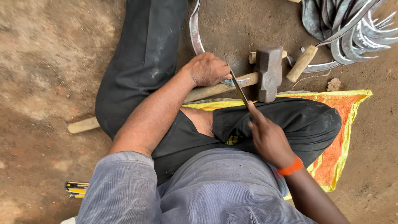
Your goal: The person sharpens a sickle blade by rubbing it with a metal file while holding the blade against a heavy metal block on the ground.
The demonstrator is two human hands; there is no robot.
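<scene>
A person sits cross-legged on bare dirt ground (45,62), seen from above, working on a curved metal blade (195,31). The left hand (208,69) is clenched over the blade where it meets the long wooden handle of a sledgehammer (268,72), pressing it down against the wood; the blade arcs away from the hand toward the far edge of the scene, beside the person's left leg in dark trousers. The right hand (268,139), an orange wristband (291,167) at its wrist, grips the near end of a thin flat file (239,89), index finger stretched along it; the file slants up and left so that its far tip meets the blade just right of the left hand's fingers. The hammer's steel head stands just right of that meeting point, its handle running left under the forearm and leg and out onto the dirt. A yellow and orange woven sack (340,120) lies under the right leg. At far right, a heap of similar curved blades (352,29) rests on the ground, one with a wooden grip (302,63) pointing toward the hammer. Small yellow and black tools (76,189) lie at near left.
</scene>
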